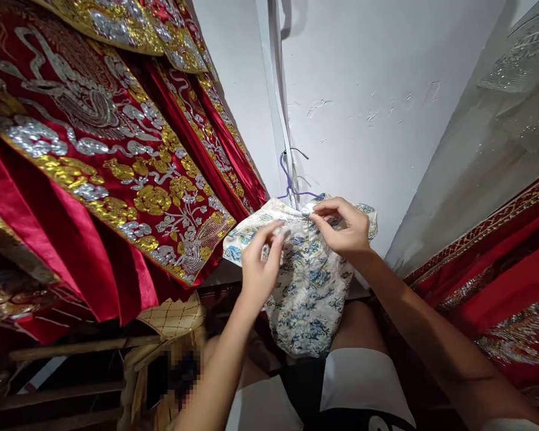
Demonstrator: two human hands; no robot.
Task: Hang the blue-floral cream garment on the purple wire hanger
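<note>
A small cream dress with a blue and yellow floral pattern point(308, 287) hangs on a purple wire hanger point(290, 179) in front of the white wall. My left hand point(260, 263) pinches the dress's front just below the collar, fingers closed on the cloth. My right hand point(341, 227) pinches the collar area a little higher and to the right, fingers also closed on the fabric. Both forearms reach up from the bottom of the view.
Red garments with heavy gold and silver embroidery point(94, 155) hang close on the left. More red embroidered cloth point(498, 287) and a sheer sequinned fabric point(498, 131) hang on the right. A woven basket point(170, 323) and wooden rails point(67, 350) sit low left.
</note>
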